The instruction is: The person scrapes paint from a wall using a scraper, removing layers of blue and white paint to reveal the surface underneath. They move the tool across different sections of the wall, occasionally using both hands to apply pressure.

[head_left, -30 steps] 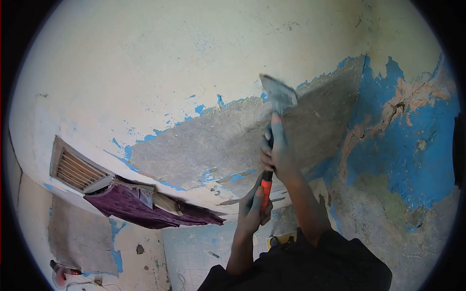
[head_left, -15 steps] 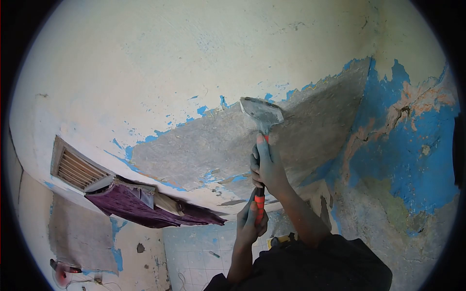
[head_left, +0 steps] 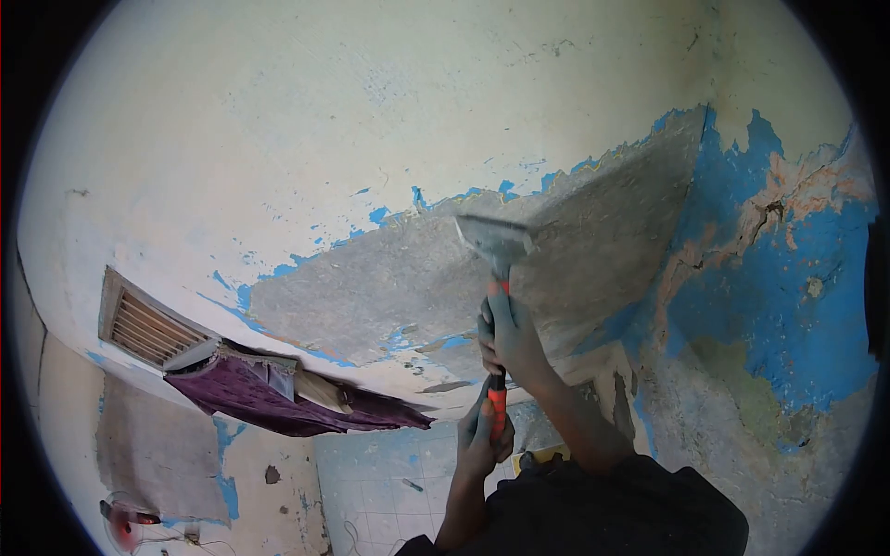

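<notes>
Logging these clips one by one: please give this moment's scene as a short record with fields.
Tool: scraper with a red-and-black handle
Left hand: closed around the lower handle
Right hand: closed around it higher up, nearer the blade
Behind blade: grey patch with a ragged upper edge; contact unclear, blade blurred
Right side: blue paint, jagged crack
Left side: slatted vent, purple cloth

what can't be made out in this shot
Head view, broad grey metal scraper blade: edge blurred.
Head view, red-and-black handle: partly covered by the right hand and left hand.
Head view, yellow object: partly hidden behind the black clothing.
Head view, small thin object on the pale tiled floor: too small to identify.
</notes>
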`<state>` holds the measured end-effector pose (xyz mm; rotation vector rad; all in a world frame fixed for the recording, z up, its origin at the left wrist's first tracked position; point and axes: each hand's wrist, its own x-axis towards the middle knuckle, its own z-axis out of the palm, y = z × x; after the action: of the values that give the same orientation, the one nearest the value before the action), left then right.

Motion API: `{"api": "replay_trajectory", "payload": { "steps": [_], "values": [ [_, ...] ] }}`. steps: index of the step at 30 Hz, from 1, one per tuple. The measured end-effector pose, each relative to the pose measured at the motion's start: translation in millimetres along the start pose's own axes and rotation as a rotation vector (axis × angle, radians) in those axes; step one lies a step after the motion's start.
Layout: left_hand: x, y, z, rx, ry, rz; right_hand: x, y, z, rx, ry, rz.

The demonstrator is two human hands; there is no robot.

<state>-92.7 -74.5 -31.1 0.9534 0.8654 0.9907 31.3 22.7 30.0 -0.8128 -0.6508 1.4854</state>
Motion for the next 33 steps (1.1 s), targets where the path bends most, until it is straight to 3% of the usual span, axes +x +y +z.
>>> {"api": "replay_trajectory", "payload": {
  "steps": [3, 9, 13, 16, 24, 33],
  "values": [
    [-2.8, 1.6, -1.8, 0.038, -0.015, -0.068, -0.9, 13.7, -11.8, 0.006, 0.037, 0.037],
    [11.6, 23.2, 8.1, 0.1, -0.052, -0.064, -1.0, -24.5, -3.1, 0.048, 0.066, -0.027],
    [-2.1, 7.7, 2.7, -0.043, -0.066, -0.113, -1.7, -1.8, -11.0, 0.036, 0.066, -0.024],
    [10.9, 24.7, 9.7, 0.116, -0.06, -0.088, 1.7, -8.1, -13.1, 0.058, 0.084, -0.025],
    [2.0, 16.6, 0.9, 0.022, -0.066, -0.115, -1.6, 1.7, -9.4, 0.046, 0.089, -0.006],
    [5.0, 31.5, 5.7, 0.144, -0.04, -0.087, -1.7, -17.6, -3.3, 0.086, 0.078, -0.058]
  ]
}}
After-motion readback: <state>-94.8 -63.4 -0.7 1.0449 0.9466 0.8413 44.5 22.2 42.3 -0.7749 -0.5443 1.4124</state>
